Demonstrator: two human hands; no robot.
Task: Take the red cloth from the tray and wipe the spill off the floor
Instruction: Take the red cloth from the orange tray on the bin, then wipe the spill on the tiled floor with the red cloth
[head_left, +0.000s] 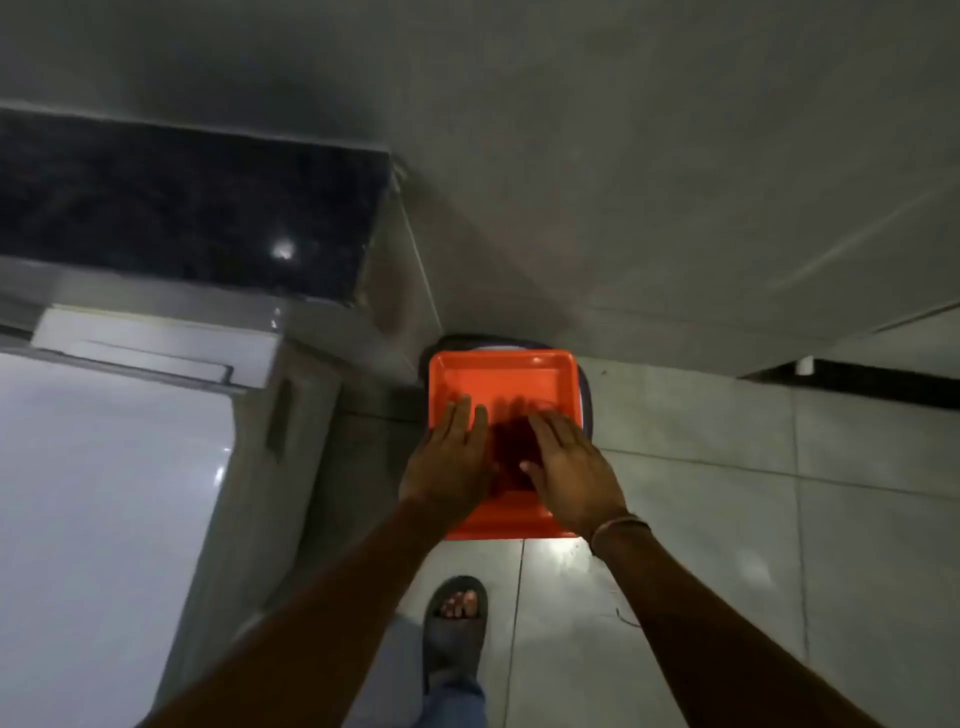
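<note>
Looking straight down here, and both hands are out over the orange tray (501, 371), which sits on a dark round stand (586, 395) up against the grey wall (623, 182). Between the hands lies the red cloth (511, 452), a dark, deep-red bunched patch in the near half of the tray, much duller than the bright orange plastic around it; its folds are too shadowed and blurred to make out. The left hand (451, 462) is flat, fingers spread and pointing away, lying at the cloth's left edge. The right hand (569, 467) is also spread wide, palm down, at the cloth's right edge, with a thin band (618, 525) on its wrist. Neither hand has closed on the cloth; whether the palms actually touch it I cannot tell. Below, a foot in a dark sandal (457, 623) stands on the pale tiled floor (727, 519), and a white appliance (104, 493) fills the left side under a dark stone counter (182, 208).
</note>
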